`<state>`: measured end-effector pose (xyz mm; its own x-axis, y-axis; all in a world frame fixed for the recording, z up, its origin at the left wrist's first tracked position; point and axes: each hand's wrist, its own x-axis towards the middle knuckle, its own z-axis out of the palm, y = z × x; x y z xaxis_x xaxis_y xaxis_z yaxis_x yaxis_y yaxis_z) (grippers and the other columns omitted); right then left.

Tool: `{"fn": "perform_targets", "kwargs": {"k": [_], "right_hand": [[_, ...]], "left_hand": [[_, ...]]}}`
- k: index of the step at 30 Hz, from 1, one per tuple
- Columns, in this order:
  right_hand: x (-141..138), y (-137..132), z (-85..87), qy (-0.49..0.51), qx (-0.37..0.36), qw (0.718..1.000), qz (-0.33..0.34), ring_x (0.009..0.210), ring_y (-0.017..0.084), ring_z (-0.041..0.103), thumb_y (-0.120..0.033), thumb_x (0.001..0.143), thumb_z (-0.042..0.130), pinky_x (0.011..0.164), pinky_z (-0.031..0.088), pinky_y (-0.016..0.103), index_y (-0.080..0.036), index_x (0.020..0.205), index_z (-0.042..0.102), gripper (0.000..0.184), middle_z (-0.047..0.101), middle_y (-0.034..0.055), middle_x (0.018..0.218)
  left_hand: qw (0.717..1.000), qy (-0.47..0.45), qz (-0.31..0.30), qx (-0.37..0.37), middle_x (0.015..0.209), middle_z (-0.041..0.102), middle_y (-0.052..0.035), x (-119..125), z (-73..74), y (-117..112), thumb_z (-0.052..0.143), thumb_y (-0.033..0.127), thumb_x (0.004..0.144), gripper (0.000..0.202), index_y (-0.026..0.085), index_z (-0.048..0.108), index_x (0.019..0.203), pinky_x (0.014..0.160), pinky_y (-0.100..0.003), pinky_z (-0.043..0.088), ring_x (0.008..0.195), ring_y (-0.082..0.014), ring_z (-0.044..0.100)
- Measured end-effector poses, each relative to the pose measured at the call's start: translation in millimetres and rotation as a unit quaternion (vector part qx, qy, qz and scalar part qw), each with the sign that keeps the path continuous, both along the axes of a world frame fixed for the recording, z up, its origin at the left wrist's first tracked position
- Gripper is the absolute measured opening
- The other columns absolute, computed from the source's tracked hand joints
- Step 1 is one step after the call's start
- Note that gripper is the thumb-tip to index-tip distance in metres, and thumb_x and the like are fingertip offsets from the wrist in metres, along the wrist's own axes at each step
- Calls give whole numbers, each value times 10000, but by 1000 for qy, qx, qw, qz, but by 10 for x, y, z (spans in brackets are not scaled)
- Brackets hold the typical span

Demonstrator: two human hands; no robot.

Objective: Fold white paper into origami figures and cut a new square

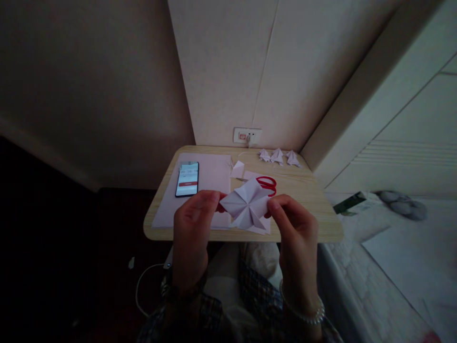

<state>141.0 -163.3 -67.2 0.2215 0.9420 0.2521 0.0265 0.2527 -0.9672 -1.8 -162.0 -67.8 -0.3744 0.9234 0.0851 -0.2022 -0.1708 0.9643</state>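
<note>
"So, in the head view, where's the creased white folded-paper piece [246, 205]?"

"Held up over the pale wood-grain table [321, 224], partly hiding the red-handled scissors [273, 180]. The left hand [194, 219] has a narrow grip pinching its left point; the right hand [296, 221] pinches the opposite side."

"How should it handle?"

"Probably very light, stiffer along the creases, easily crumpled; the outer corners look the best place to take hold."

"Any containers?"

"One green-and-white rectangular box [358, 203], off the table to the right. I can't tell what's inside."
</note>
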Motion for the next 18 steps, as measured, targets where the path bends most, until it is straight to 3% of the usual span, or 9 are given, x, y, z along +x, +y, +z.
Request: {"fn": "perform_targets", "kwargs": {"k": [5,11,18], "right_hand": [[12,8,12,-28,-9,1000,6,664,137,528,-290,847,635,616,376,263,-208,694,629,173,588,-28,661],[56,4,-8,-51,-1,999,3,682,123,528,-291,857,636,628,371,258,-210,706,634,172,594,-36,677],[58,7,-19,-51,-4,999,4,681,117,528,-285,858,637,622,365,256,-210,708,633,168,599,-40,680]], "left_hand": [[999,15,-36,-26,646,675,8,-49,-13,-11,700,377,781,174,222,742,713,651,-242,492,649,-149,599],[996,48,-27,-66,597,706,15,-63,13,11,755,256,678,66,212,750,630,584,-217,489,590,-135,623],[995,64,-58,-51,569,706,17,-78,84,-5,731,211,700,96,209,740,604,584,-223,511,569,-141,652]]}}
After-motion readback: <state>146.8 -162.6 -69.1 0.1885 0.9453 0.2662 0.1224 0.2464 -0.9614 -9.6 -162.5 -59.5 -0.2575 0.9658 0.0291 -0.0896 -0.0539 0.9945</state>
